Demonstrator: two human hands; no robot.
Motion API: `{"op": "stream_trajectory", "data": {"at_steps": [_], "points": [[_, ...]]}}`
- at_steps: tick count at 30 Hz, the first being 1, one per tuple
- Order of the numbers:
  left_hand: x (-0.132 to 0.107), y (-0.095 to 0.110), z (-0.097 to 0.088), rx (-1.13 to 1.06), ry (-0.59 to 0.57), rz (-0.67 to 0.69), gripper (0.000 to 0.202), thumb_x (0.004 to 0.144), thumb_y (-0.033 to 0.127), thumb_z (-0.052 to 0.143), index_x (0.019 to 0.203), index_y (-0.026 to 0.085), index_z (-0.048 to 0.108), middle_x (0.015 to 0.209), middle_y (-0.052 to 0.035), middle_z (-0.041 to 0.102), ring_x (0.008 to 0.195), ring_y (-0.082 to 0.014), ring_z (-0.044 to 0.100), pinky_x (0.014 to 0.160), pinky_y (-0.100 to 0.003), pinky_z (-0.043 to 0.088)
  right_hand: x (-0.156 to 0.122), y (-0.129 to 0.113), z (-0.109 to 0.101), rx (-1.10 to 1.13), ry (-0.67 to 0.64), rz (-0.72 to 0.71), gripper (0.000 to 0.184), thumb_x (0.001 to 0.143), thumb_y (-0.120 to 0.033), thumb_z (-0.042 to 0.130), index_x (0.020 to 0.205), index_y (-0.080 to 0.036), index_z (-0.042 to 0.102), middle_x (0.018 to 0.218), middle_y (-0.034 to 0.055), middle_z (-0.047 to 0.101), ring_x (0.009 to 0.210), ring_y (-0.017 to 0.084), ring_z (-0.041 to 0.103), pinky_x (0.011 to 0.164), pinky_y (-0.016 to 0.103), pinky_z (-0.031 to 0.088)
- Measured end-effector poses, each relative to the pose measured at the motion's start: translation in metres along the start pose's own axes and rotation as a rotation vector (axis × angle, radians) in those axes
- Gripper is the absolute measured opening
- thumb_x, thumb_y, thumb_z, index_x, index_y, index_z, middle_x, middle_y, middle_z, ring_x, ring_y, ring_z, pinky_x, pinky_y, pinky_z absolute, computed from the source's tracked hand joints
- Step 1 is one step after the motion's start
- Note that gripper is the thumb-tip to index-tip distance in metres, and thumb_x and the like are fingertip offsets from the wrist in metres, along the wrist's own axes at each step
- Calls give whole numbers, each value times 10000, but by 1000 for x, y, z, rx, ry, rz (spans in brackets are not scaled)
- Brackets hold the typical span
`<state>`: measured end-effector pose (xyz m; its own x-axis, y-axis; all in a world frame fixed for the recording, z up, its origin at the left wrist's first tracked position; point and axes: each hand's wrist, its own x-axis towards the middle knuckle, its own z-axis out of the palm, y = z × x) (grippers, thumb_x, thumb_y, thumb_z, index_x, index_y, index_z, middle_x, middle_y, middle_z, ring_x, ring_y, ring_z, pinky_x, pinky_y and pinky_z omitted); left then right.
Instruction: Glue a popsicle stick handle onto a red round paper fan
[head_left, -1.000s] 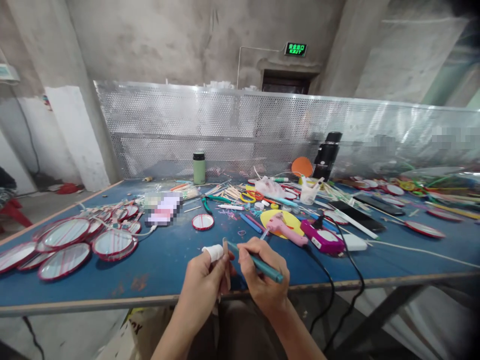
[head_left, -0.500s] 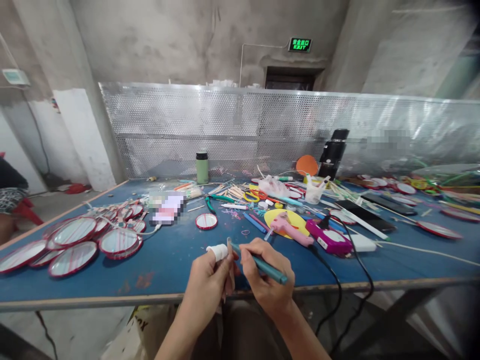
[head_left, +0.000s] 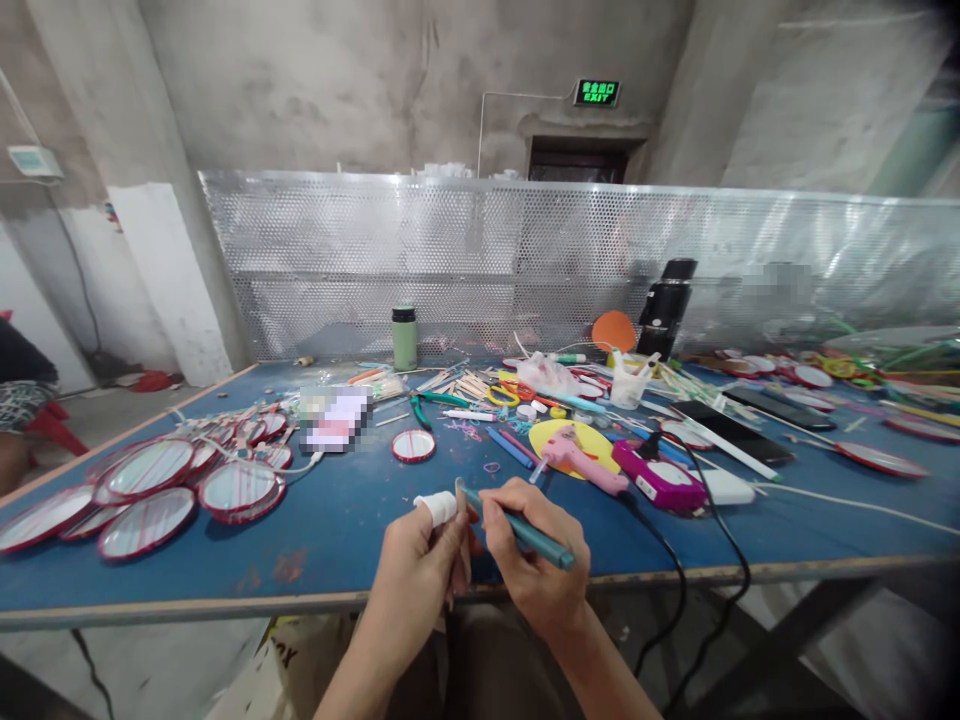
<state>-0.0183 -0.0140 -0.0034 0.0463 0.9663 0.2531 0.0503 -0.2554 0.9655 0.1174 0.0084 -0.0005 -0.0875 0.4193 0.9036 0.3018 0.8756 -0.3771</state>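
Holding a thin wooden stick [head_left: 460, 530] upright, the left hand [head_left: 420, 575] is closed around its lower part, so only the top end shows above the fingers. The forefinger of this hand wears a white wrap [head_left: 437, 507], probably to protect the skin. The right hand [head_left: 536, 565] is closed on a teal pen [head_left: 525, 533] in a writing grip, and the tip of the pen touches the top of the stick. Both hands are over the near edge of the bench [head_left: 337, 520], close to the body, which I think gives a steady position for such small work.

Other things lie further away on the blue bench. A pink glue gun [head_left: 574, 456] rests on a yellow disc [head_left: 546, 433], perhaps so that drops of glue do not fall on the surface. Just beside it to the right is a purple box [head_left: 654, 477] with a black cable [head_left: 679, 570] that hangs over the edge of the bench. To the left, many round mirrors [head_left: 150, 478] with red rims lie flat in an overlapping group, well apart from the hands. One small mirror [head_left: 413, 445] lies alone, nearer to the middle. At the back stand a green bottle [head_left: 403, 338] and a black flask [head_left: 662, 308], near the perforated metal screen [head_left: 480, 260]. More sticks, scissors and coloured pieces are scattered in the middle, too small to tell exactly. At the far left edge a part of another person [head_left: 19, 390] is visible.
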Motion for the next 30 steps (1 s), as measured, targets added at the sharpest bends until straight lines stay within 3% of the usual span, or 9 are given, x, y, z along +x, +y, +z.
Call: {"op": "stream_trajectory", "data": {"at_steps": [9,19,30], "points": [[1,-1,0,7,-2,8,448,905,522,550,604,192,512,423,40,497,386,-99,431,419,-203,322,1,1,0,-3,-4,-19,132,888,-78,574,898,-184,652,713,2,629,601,115,587,575,237,463],[1,0,0,-11,-13,-1,521,885,582,561,552,186,505,420,29,505,385,-96,438,422,-201,325,2,0,1,-31,38,-29,131,887,-83,575,889,-188,652,695,-2,636,590,118,602,565,238,469],[1,-1,0,-2,-4,3,471,890,569,565,611,191,524,418,33,508,385,-106,447,426,-207,328,1,1,1,-47,22,-31,127,887,-86,575,883,-187,652,701,3,641,594,121,603,562,240,462]]}}
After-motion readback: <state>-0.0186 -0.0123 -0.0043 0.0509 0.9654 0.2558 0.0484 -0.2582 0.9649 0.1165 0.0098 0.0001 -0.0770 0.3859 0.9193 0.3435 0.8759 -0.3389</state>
